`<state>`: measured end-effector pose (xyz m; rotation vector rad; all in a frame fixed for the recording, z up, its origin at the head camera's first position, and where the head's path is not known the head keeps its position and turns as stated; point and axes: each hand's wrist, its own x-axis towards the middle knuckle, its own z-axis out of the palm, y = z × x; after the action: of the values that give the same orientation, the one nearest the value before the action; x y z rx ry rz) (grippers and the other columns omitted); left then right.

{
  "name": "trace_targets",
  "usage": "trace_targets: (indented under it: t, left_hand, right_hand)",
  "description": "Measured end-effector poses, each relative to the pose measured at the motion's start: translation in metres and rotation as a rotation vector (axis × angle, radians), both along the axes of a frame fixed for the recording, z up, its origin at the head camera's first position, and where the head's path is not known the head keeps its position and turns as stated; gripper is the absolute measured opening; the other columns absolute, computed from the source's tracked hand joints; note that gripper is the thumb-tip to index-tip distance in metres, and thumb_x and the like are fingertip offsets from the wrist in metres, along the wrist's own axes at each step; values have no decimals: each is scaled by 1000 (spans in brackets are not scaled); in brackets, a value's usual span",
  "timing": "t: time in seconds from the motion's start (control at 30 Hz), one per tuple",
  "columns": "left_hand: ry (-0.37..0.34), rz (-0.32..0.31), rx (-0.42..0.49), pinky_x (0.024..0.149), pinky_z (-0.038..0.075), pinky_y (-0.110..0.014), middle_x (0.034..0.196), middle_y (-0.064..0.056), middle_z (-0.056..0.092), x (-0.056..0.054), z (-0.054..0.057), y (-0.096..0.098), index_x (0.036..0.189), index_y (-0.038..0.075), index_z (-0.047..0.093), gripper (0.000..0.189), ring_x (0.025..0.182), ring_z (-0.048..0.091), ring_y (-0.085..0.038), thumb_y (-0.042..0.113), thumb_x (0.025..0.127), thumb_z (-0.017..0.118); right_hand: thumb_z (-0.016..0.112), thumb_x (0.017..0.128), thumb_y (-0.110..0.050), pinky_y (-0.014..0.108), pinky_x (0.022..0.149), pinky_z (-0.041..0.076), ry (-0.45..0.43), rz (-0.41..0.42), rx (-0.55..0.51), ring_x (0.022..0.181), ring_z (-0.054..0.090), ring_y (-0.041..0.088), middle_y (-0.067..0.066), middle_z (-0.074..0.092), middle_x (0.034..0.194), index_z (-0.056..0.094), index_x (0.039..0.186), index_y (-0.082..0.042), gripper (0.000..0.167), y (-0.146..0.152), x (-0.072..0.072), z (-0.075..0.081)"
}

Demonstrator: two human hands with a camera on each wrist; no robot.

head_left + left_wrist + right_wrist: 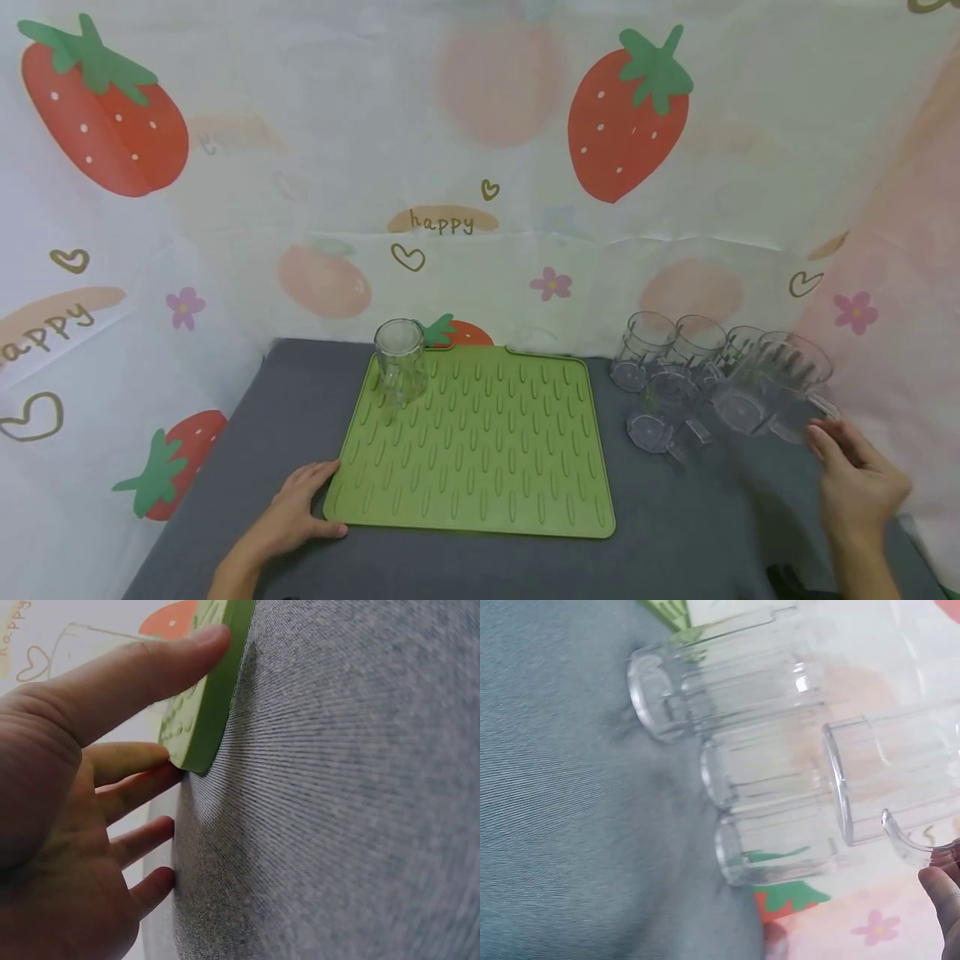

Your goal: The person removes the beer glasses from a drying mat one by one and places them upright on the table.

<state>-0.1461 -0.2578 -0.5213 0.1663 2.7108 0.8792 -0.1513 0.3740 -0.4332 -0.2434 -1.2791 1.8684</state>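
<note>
My right hand (858, 471) pinches the handle of a clear mug (795, 362) on the right side. In the right wrist view that mug (900, 772) hangs above the table, apart from the others. Several more clear mugs (647, 337) stand close together just left of it. My left hand (288, 512) rests at the near left corner of a green ribbed mat (480, 492). Its fingers are loosely spread, touching the mat's edge (202, 742) and the table in the left wrist view. Another clear mug (401, 371) stands on the mat's far left corner.
A dark grey cloth covers the table (697, 525). Behind it hangs a pale curtain (315, 183) printed with strawberries, hearts and flowers. A small black object (791, 583), too cut off to identify, shows at the bottom right.
</note>
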Motion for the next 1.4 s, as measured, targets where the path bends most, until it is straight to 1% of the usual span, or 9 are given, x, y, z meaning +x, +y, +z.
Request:
trace_targets:
  t: [0.1,0.33,0.5,0.6,0.77,0.93,1.13,1.33,1.4]
  left_hand:
    - [9,0,-3,100,26,-76,146,-26,42,0,0,1,146,-2,40,98,138,27,-52,33,68,88]
    - [25,4,9,101,29,-73,145,-26,44,0,0,0,145,-2,42,94,136,30,-51,31,69,87]
    - [26,9,20,101,31,-71,144,-26,45,0,1,-2,144,-1,44,92,136,30,-52,31,69,87]
    - [26,16,26,102,31,-71,144,-25,45,0,1,-2,144,0,45,92,136,30,-51,32,68,87]
    - [14,22,28,101,31,-71,146,-25,44,-1,1,-3,145,1,43,96,137,29,-51,33,67,88]
    - [-2,17,14,102,31,-70,146,-25,43,-2,3,-3,146,0,41,98,137,28,-51,34,67,87]
    - [-15,12,11,102,30,-71,146,-26,42,-2,7,-1,146,0,42,97,137,27,-52,35,68,87]
    - [-25,8,20,101,30,-71,146,-26,41,-2,7,-2,146,0,42,97,137,26,-52,35,68,87]
    - [-34,9,33,101,31,-71,147,-26,41,-2,7,-3,146,1,41,96,137,25,-52,35,68,87]
  right_hand:
    - [69,75,22,17,65,57,-20,9,-13,68,73,9,4,75,76,74,94,9,24,2,-1,-9]
    - [72,76,16,14,66,55,-114,7,22,70,73,5,0,76,78,75,96,0,26,5,-5,-34]
    - [70,77,18,14,66,55,-174,17,-11,69,72,4,-3,75,77,76,94,-4,29,3,-6,-48]
    - [69,77,20,14,67,55,-189,23,-29,69,72,4,-2,75,76,76,94,-3,29,1,-7,-55]
    - [69,78,17,12,66,55,-211,1,35,68,70,2,-5,74,74,76,89,-3,24,-3,-10,-67]
    - [70,80,14,9,65,53,-256,-27,93,66,68,-2,-11,73,72,76,90,-3,21,-8,-11,-76]
    - [67,79,19,10,65,54,-236,-20,20,66,70,1,-8,74,72,74,94,5,22,-10,-10,-85]
    - [70,79,15,6,67,52,-267,-59,109,69,69,-3,-13,73,73,75,95,1,22,-12,-9,-87]
    - [72,78,14,5,68,51,-281,-63,108,71,69,-3,-14,73,74,75,100,1,25,-13,-9,-87]
